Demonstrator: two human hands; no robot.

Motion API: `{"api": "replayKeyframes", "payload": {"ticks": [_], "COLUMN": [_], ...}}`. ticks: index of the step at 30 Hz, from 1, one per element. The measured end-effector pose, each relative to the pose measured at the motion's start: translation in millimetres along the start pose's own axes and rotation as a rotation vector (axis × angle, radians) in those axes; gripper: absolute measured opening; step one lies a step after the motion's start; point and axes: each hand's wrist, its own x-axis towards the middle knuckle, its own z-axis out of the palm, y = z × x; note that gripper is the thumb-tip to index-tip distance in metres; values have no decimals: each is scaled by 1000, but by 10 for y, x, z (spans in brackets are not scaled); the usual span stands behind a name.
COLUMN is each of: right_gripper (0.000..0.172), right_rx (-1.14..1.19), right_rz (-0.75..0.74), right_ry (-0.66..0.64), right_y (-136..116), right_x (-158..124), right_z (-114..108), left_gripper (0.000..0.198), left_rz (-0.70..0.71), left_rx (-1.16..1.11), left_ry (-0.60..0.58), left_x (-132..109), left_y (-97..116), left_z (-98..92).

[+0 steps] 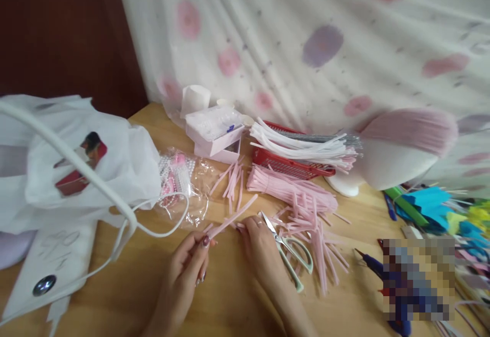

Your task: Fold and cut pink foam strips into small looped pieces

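Note:
My left hand [187, 260] pinches a pink pipe cleaner [237, 214] between thumb and fingers; a shorter pink end shows beside it. Low over the table, my right hand [260, 245] has its fingers closed at the tip of a short pink pipe cleaner piece, mostly hidden by the fingers. Scissors [289, 250] with pale green handles lie right beside the right hand, blades pointing away from me. Cut and bent pink pipe cleaners [321, 250] are heaped to their right. A bundle of pink pipe cleaners [287, 186] lies behind, with a few loose pieces [233, 181] to its left.
A red basket [268, 161] holds white and grey pipe cleaners. White boxes [214, 127] stand beside it. At left are a bead packet [176, 178], a white bag [88, 158] and a lamp arm with cable [76, 163]. A white mannequin head [398, 166] and a blue glue gun [371, 265] are at right.

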Motion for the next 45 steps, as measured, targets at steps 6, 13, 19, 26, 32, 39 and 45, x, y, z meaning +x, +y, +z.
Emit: {"api": "replayKeyframes", "payload": {"ticks": [6,13,19,26,32,39,45], "right_gripper": [15,9,11,16,16,15,25], "right_rx": [304,455,806,1264,1117,922,280], "right_rz": [85,-21,33,318,345,249,37], "right_ry": [-34,-312,-468,-375,-236,-195,-59], "right_y": [-25,-481,-581,-105,45,54,95], "right_x": [-96,-93,-40,201,709,1061,622], "right_z": [-273,-181,65,-133,-390,-426,-751], "left_gripper": [33,37,31,36,36,39,40], "left_rz": [51,156,121,15,-36,-32,-56], "left_rx": [-236,-392,-406,-415,-357,-346,-187], "left_ry": [115,250,306,260,238,281,198], "left_x": [-19,-71,-117,-124,-116,-118,-97], "left_y": [-19,114,56,-91,-133,-129,-87], "left_z": [-93,-126,-182,-138,-125,-119,-115]}}
